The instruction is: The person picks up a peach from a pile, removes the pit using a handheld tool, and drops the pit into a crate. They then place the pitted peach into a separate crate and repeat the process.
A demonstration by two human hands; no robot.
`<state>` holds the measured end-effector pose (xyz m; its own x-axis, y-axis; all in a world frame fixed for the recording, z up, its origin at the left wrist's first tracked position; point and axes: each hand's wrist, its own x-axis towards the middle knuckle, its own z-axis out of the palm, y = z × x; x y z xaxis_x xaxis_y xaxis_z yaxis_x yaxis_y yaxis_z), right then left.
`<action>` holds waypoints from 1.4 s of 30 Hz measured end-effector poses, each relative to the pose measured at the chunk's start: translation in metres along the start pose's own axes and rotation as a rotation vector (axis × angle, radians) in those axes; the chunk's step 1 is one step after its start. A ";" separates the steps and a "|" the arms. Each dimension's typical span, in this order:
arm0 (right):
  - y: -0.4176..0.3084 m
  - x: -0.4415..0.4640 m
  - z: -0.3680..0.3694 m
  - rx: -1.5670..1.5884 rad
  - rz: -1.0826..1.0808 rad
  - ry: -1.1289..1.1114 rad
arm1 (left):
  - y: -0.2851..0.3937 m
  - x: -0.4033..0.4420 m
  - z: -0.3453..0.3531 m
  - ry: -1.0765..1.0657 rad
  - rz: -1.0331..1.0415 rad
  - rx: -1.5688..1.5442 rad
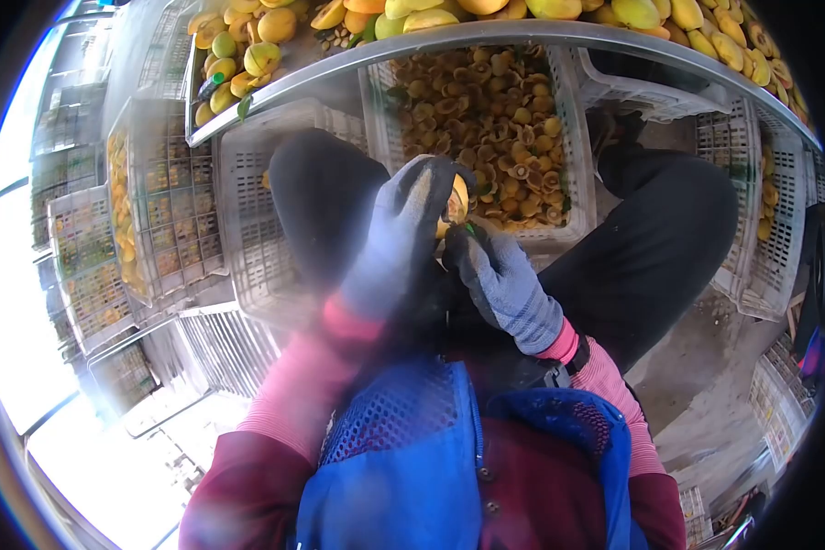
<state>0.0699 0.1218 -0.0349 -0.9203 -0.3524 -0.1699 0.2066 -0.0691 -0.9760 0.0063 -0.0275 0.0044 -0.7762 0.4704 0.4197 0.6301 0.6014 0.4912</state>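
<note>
In front of my lap, my left hand (417, 197), in a grey glove with dark fingers, is closed around a cut yellow fruit (456, 200). Its open flesh faces right. My right hand (495, 270), gloved the same way, is closed with its fingertips against the lower edge of the fruit. A bit of green (470, 228) shows between those fingers, like the handle of a small tool; the rest of it is hidden. Beyond both hands, a white crate (573, 156) stands between my knees, holding many hollow, cut fruit pieces (486, 119).
A metal-edged table (486, 35) spans the far side, heaped with yellow and greenish fruit (422, 18). A green-ended object (213, 84) lies at its left corner. Plastic crates (170, 197) with fruit stand at left, and another crate (768, 229) at right.
</note>
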 end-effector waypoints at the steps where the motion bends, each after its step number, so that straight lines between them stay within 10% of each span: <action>1: -0.002 0.000 0.000 0.151 0.078 0.000 | 0.006 0.006 -0.002 0.017 -0.012 -0.013; 5: -0.011 -0.001 -0.002 0.564 0.286 -0.031 | 0.004 -0.002 0.005 -0.016 -0.064 -0.034; 9: 0.009 -0.005 -0.003 -0.212 -0.092 -0.068 | -0.003 -0.006 0.004 -0.030 0.030 0.022; 12: 0.006 -0.004 -0.007 -0.188 -0.031 -0.088 | -0.001 -0.012 0.007 -0.015 -0.015 0.022; 20: -0.034 0.006 -0.007 0.711 0.614 -0.083 | 0.015 0.008 0.012 0.101 -0.591 -0.567; 26: -0.048 0.008 -0.013 0.904 0.685 -0.181 | 0.012 0.013 0.007 0.038 -0.643 -0.768; 32: -0.018 0.009 -0.004 1.924 0.681 -0.607 | 0.001 0.007 0.013 0.007 -0.591 -0.945; 38: -0.014 0.015 0.006 1.962 0.492 -0.738 | 0.023 0.009 0.010 0.141 -0.658 -0.726; 42: -0.010 0.016 0.008 1.957 0.396 -0.763 | 0.008 -0.010 0.029 0.374 -0.852 -1.342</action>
<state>0.0559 0.1092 -0.0268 -0.5763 -0.7652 0.2868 0.7587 -0.3706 0.5358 0.0186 -0.0085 -0.0177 -0.9674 0.0209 -0.2523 -0.2329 -0.4649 0.8542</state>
